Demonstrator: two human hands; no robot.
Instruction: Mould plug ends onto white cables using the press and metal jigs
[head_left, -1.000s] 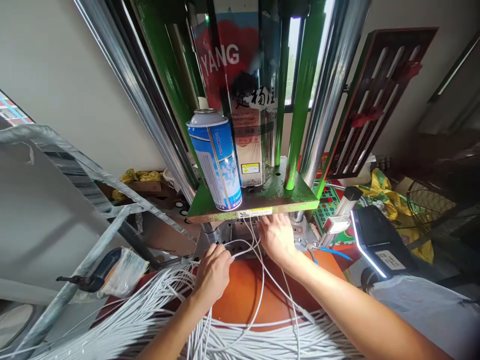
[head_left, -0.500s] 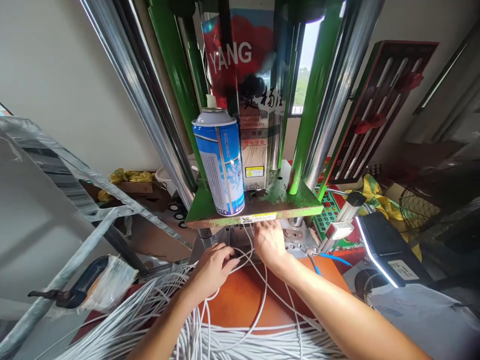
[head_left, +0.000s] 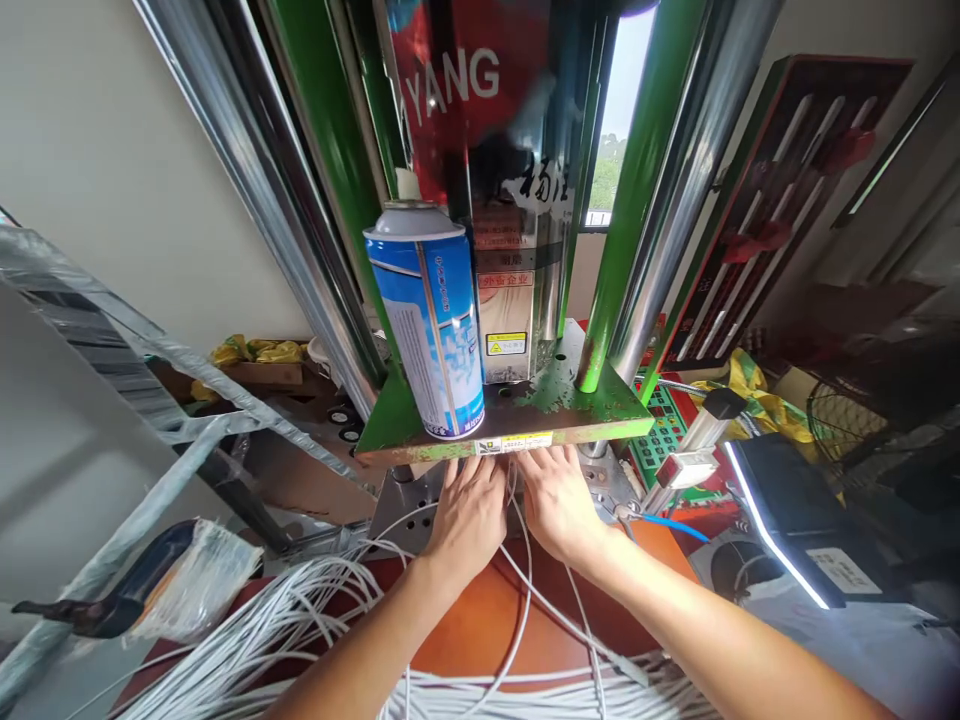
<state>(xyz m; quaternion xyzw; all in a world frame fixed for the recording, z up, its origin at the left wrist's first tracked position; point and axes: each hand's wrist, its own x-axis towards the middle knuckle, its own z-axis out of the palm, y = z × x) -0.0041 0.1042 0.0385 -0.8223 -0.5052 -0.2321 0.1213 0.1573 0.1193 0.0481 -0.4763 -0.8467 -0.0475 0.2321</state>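
Cables (head_left: 262, 620): a white pile across the bottom of the view, cut off by the lower edge; loose strands (head_left: 529, 575) rise from there over the table (head_left: 461, 635) and pass up between the hands to the plate's front edge, where their upper ends are hidden
Left hand (head_left: 471, 510): half a second ago it was lower and to the left, thumb spread from the fingers beside a loop of cable; now it is in at the plate's edge, close beside the other hand, back of the hand up
Right hand (head_left: 560, 508): at the plate's front edge as in the earlier frame, back of the hand up, the strands just to its left
Grip: fingertips of both hands are out of sight under the plate, so I cannot tell whether either is closed on a cable or apart from it
Plate (head_left: 570, 437): green, paint worn, directly above the fingers; it hides most of what is beneath, though drilled metal shows to the left
Can (head_left: 435, 340): blue, upright on the plate as before, lettering too small to read
Tool (head_left: 671, 523): blue-handled, right of the right hand, its metal end hard to make out
Keypad (head_left: 664, 425): green, right of the plate, partly covered by things in front
Window (head_left: 609, 165): bright between the posts, mostly blocked by them
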